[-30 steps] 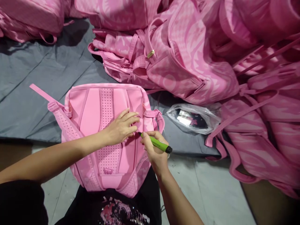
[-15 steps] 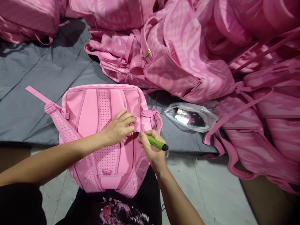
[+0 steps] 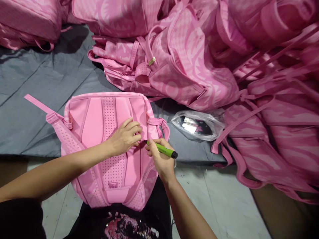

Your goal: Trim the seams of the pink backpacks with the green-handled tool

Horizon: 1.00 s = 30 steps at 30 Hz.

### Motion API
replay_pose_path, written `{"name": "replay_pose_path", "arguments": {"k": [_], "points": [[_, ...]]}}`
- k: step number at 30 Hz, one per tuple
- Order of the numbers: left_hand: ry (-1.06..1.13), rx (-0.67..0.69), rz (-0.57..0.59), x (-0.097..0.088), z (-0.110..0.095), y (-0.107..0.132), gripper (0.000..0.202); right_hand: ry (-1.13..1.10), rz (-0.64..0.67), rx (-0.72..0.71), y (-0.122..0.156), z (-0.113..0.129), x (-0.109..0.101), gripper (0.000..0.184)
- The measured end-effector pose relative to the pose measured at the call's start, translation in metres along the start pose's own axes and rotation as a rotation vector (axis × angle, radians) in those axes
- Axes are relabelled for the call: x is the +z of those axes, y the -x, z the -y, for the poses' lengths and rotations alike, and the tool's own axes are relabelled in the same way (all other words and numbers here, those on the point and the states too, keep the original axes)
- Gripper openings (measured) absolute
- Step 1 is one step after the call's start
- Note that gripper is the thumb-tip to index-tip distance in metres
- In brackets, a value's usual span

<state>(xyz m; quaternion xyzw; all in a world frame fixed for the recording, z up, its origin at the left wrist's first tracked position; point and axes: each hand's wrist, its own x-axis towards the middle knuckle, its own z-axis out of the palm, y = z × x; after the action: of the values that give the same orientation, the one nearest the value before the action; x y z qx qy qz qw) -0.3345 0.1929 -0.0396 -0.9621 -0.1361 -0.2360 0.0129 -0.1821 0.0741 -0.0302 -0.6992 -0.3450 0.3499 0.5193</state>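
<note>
A pink backpack (image 3: 97, 116) lies back-panel up in front of me, partly on my lap, with its mesh shoulder straps spread to the sides. My left hand (image 3: 126, 136) rests on the panel with fingers curled, pressing the fabric near the right seam. My right hand (image 3: 161, 159) is closed round a green pen-like tool (image 3: 161, 150). Its tip touches the backpack just beside my left fingertips.
A large heap of pink patterned backpacks (image 3: 199, 59) fills the back and right. More pink bags (image 3: 27, 20) sit at the far left. A clear plastic bag with dark items (image 3: 196, 124) lies on the grey cloth (image 3: 37, 83). Pale floor (image 3: 219, 199) shows at lower right.
The view has drifted slightly, so everything sits a little further left. Both hands stay at the same spot on the backpack, with the tool tip still against the seam.
</note>
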Motion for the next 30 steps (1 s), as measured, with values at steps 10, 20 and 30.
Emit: {"name": "replay_pose_path", "arguments": {"k": [10, 20, 30], "points": [[-0.010, 0.015, 0.029, -0.001, 0.000, -0.005, 0.009, 0.052, 0.059, -0.012, -0.003, -0.005, -0.005, 0.038], [-0.003, 0.025, 0.164, -0.013, 0.003, -0.016, 0.012, 0.061, 0.070, 0.059, 0.001, -0.005, -0.009, 0.032], [-0.051, 0.318, 0.387, -0.032, 0.042, -0.037, 0.041, -0.031, 0.100, -0.032, 0.009, -0.014, 0.003, 0.033]]}}
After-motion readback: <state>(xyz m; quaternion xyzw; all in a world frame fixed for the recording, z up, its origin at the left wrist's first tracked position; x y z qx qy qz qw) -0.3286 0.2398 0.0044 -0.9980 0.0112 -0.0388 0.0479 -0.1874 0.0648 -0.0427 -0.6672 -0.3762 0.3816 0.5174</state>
